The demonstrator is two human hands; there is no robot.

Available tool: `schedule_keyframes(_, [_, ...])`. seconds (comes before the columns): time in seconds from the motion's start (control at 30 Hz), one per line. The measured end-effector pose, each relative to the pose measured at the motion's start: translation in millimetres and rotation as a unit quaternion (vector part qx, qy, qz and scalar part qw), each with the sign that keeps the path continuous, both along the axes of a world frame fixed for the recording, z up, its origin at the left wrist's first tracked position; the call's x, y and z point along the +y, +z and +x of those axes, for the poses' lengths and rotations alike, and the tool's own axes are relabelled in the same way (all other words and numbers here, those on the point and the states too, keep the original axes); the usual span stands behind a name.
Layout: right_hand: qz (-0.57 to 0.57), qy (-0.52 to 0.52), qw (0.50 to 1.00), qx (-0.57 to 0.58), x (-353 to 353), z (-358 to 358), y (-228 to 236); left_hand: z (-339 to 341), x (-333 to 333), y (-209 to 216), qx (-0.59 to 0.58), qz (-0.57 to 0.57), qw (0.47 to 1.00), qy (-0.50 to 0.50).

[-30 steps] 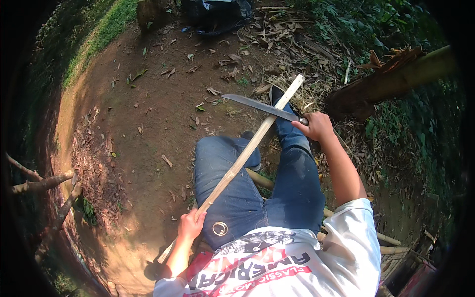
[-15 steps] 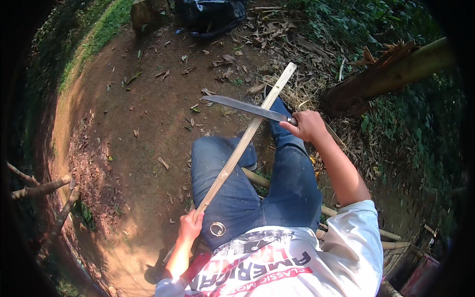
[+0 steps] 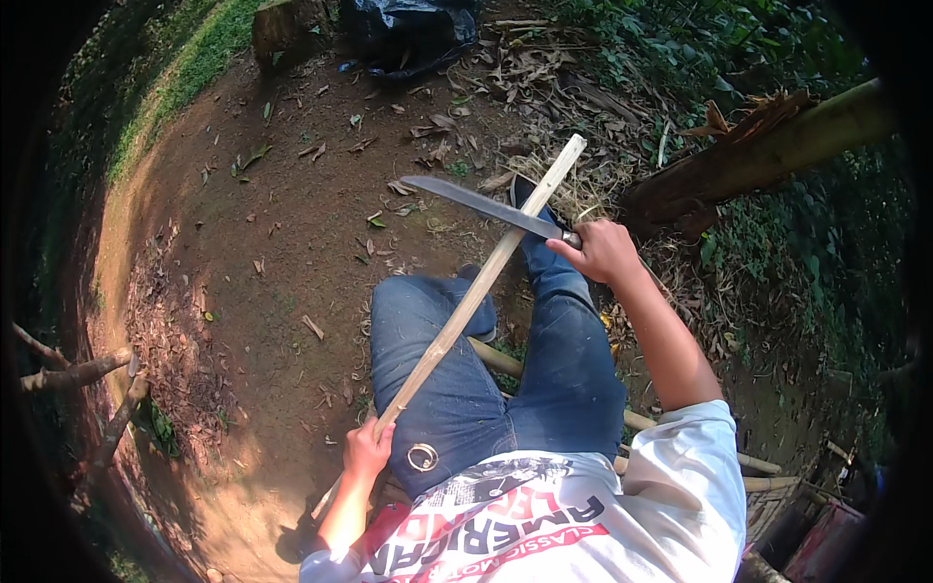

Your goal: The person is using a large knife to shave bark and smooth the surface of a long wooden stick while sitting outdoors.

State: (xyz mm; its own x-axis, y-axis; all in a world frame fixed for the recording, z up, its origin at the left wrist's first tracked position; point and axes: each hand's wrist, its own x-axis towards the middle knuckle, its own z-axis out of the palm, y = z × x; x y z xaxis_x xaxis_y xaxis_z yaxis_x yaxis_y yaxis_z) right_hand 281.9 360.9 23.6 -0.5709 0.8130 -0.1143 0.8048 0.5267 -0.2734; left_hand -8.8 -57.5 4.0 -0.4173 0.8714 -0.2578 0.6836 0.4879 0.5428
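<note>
A long pale strip of split bamboo [image 3: 465, 313] slants across my lap, from my left hip up toward my right foot. Its near end is in my left hand [image 3: 368, 445], the fingers closed around it. My right hand [image 3: 604, 250] grips the handle of a long machete [image 3: 478, 201], whose blade points left and lies across the upper part of the strip. The blade appears to touch the strip. The handle is mostly hidden inside my fist. A small curled pale shaving [image 3: 423, 457] rests on my left thigh.
Bamboo poles [image 3: 498, 359] run beneath my legs. A thick log [image 3: 777, 146] with a splintered end leans at the right. A black plastic bag [image 3: 413, 39] and a tree stump [image 3: 289, 35] stand at the far side. Branches [image 3: 78, 372] jut in at the left.
The machete blade has tilted slightly, its tip a little higher, while staying across the strip. My whole view has shifted slightly. Both hands keep their holds.
</note>
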Motion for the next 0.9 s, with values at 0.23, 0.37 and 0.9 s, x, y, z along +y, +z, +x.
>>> schedule_keyframes(0.23, [0.003, -0.182, 0.983, -0.032, 47.3, 37.7, -22.3, -2.9, 16.2, 23.4, 0.034, -0.059, 0.997, -0.022])
schedule_keyframes(0.37, [-0.026, -0.157, 0.987, 0.0, 30.2, 23.3, 8.3, -6.1, 2.6, 1.6, 0.017, -0.011, 1.0, -0.014])
schedule_keyframes(0.9, [0.03, -0.025, 0.999, 0.005, 8.5, 18.6, 8.1, -0.6, -6.1, -7.4, -0.004, 0.02, 1.0, 0.008])
